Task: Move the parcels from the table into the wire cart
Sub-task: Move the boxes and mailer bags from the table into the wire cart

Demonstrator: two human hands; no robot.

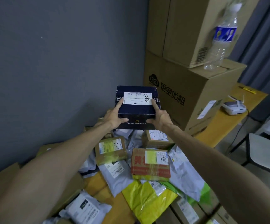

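A dark blue box (136,109) with a white shipping label and gold "Benlydesign" lettering is held up above the parcel pile. My left hand (114,118) grips its left side, index finger along the top and thumb on the front. My right hand (161,117) grips its right side the same way. Below lie several parcels on the yellow table (225,123): a small brown box marked "1-3" (110,150), a red-printed carton (150,164), another brown box (157,138), grey mailer bags (116,175) and a yellow bag (147,201). No wire cart is in view.
Two large cardboard cartons (187,88) are stacked at the back right against the grey wall, with a clear plastic water bottle (220,39) on the lower one. A white label printer (234,107) sits on the table's right end. A chair (267,156) stands at the right.
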